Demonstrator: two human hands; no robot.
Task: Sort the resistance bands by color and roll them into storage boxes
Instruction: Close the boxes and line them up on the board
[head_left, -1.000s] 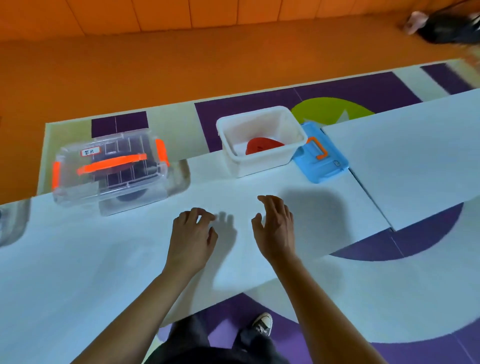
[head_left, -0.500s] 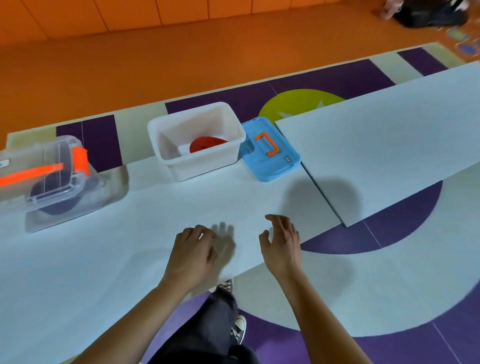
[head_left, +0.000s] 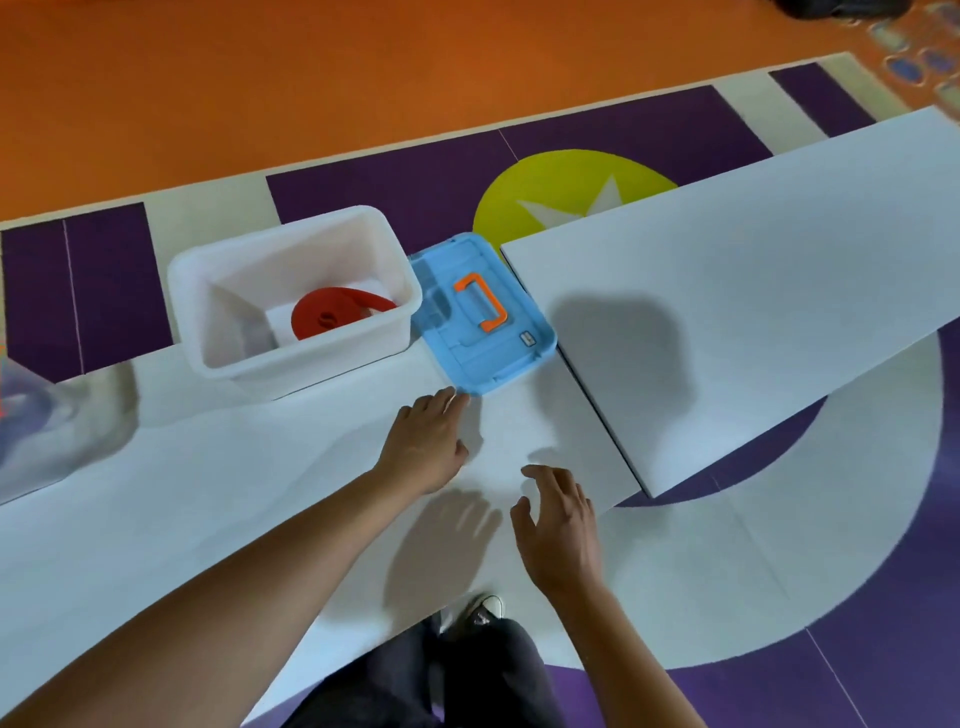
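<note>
A: Position noted. A rolled red rubber resistance band is seen lying in the open white plastic storage box, toward its right wall, with the loose tail raised against that wall. A light-blue plastic lid with an orange handle is laid just beside the box, on the white table.

B: Hands?

A: The left hand is stretched forward with fingers straight and nothing grasped. Its fingertips are at the lid's near corner, seemingly touching. The right hand is held over the table, fingers relaxed and spread, nothing held.

B: Step judged?

A: The lid is probably to be fetched and the box closed. No loose bands are seen.

B: How is it best done?

A: The band's tail should be tucked below the rim first, so nothing is pinched. The lid is better taken by the orange handle or by both long edges than dragged by one corner. The box should be steadied with the free hand, since light plastic is likely to slide. The lid should be squared to the rim, then pressed down at the corners.
</note>
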